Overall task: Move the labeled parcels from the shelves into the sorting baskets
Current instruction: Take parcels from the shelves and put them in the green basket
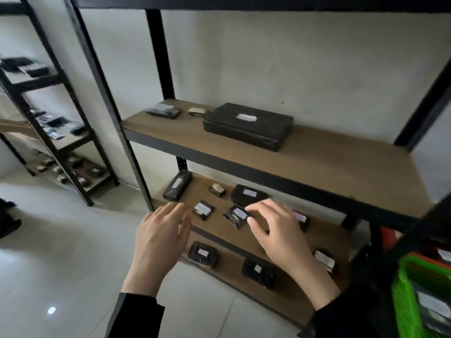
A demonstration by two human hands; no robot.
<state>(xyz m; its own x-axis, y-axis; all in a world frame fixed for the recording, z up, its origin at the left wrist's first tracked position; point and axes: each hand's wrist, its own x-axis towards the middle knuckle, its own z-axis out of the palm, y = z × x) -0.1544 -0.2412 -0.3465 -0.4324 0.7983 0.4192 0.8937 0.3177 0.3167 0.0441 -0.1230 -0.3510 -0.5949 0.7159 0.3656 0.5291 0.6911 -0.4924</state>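
Pick step: my left hand and right hand both slack-fingered, empty, over middle shelf. Next: pinch small parcel, carry to green basket.

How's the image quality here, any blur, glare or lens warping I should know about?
Head view: dim, flat light; both the left hand and right hand are motion-smeared; the far rack at left is soft and blurred; a small glare spot shines on the floor tiles; wide-angle warping bends the shelf posts.
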